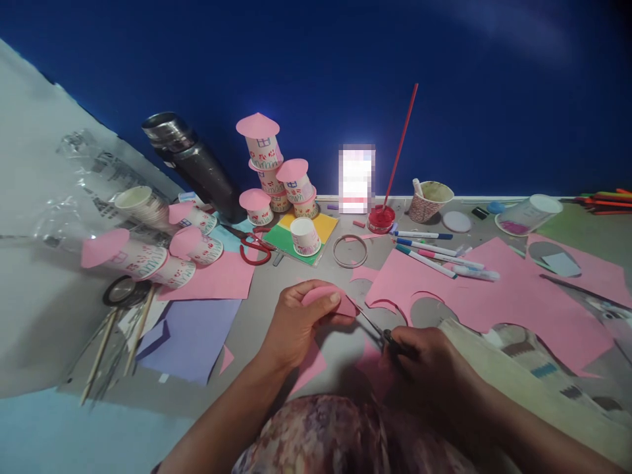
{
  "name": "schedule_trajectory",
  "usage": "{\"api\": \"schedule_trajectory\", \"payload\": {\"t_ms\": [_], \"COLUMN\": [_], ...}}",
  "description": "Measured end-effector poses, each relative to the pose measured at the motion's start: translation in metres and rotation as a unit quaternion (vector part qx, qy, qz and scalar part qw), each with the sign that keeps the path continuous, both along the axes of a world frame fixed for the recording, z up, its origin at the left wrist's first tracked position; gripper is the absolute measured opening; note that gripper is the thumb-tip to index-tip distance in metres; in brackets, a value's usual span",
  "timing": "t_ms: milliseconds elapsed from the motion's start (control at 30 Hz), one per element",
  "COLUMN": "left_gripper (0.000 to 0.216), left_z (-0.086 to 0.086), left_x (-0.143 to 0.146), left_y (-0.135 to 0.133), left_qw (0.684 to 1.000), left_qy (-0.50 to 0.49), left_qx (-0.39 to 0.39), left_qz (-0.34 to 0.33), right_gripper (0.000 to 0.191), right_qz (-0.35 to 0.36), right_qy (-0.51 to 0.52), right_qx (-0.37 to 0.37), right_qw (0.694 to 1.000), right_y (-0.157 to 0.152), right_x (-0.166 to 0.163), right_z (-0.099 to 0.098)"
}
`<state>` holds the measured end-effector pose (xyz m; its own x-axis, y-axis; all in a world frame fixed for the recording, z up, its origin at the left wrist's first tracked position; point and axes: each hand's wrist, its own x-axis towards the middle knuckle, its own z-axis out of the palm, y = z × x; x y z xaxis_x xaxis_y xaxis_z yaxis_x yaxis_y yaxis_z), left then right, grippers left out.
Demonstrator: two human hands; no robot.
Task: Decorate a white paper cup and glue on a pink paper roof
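L hand [297, 322] pinches pink paper piece [316, 294], prob. light, easily creased; hold edge opp. R hand [419, 359], which grips scissors [388, 336].

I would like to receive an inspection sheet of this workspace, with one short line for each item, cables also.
Surface: grey table, partly covered by pink sheets and a purple sheet.
Job's things: pink paper piece, with dark-handled scissors at its right edge.
Clutter: loose markers, paper cups with pink cone tops, leaning dark flask.
Hands: left hand holds the paper piece; right hand holds the scissors.
Cables: nothing seen.
Surroundings: blue wall behind the table.
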<state>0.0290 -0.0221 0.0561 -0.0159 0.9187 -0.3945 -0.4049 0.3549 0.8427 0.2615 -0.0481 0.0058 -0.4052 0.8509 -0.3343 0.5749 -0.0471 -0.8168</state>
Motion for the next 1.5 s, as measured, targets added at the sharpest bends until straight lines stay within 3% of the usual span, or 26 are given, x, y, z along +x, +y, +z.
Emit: {"api": "schedule_trajectory", "payload": {"t_ms": [1500], "left_gripper": [0.015], "left_z": [-0.0039], "left_x": [-0.0085], "left_y": [-0.0004], "left_qw": [0.991], "left_qy": [0.107], "left_qx": [0.022], "left_qz": [-0.072], "right_gripper": [0.021], "right_qz": [0.024], "right_qy": [-0.024], "right_qx": [-0.007], "right_qw": [0.999], "right_y": [0.0023], "right_x": [0.0029], "right_z": [0.0047]}}
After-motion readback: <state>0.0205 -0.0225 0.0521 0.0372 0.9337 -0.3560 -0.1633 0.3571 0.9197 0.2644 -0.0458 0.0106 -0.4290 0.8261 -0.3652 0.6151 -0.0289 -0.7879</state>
